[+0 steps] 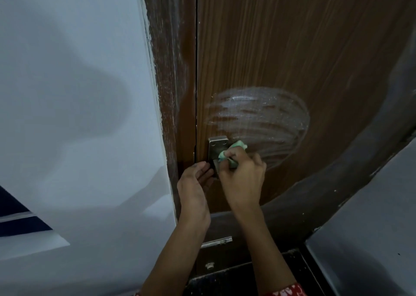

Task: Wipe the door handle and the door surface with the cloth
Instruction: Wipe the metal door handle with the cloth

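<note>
While right hand grips cloth at handle plate, left fingers open beside.

The door is warm brown with fine, dark vertical wood grain. Across it, above the handle, lies a whitish, hazy smear in curved horizontal streaks. The frame is a darker brown, flecked and streaked with white paint along its left edge. The handle plate is dull silver-grey metal. The cloth is pale mint green. The wall is white with soft grey shadows; at its lower left runs a navy band edged in white. A sleeve at the bottom edge is red with a small white print. The floor at right is grey, bordered by a dark strip.
</note>
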{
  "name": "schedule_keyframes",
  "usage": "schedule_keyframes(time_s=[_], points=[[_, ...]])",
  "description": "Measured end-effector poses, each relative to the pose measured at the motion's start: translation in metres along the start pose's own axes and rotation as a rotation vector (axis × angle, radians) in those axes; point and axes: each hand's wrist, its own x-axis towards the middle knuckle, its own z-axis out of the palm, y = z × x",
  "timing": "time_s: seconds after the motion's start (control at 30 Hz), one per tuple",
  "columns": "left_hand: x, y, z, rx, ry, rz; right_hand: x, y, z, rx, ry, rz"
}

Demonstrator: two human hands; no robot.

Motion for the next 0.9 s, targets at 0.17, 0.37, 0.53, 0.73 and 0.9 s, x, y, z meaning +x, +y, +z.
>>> schedule_keyframes(time_s=[0.17, 0.37, 0.53, 0.73, 0.9], points=[[0.004, -0.002, -0.004, 0.03, -0.019, 0.011, -0.017, 0.023, -0.005, 0.161, 0.3, 0.167], [0.005, -0.004, -0.003, -0.002, -0.012, -0.053, -0.041, 0.015, 0.024, -0.065, 0.175, -0.323], [0.005, -0.003, -0.004, -0.005, -0.053, -0.02, -0.031, 0.045, 0.011, 0.062, 0.34, -0.16], [0.002, -0.009, -0.001, -0.093, -0.054, -0.065, -0.033, 0.04, 0.018, 0.049, 0.312, -0.223], [0.002, -0.008, 0.0, -0.15, -0.042, -0.1, -0.033, 0.047, 0.006, -0.004, 0.25, -0.309]])
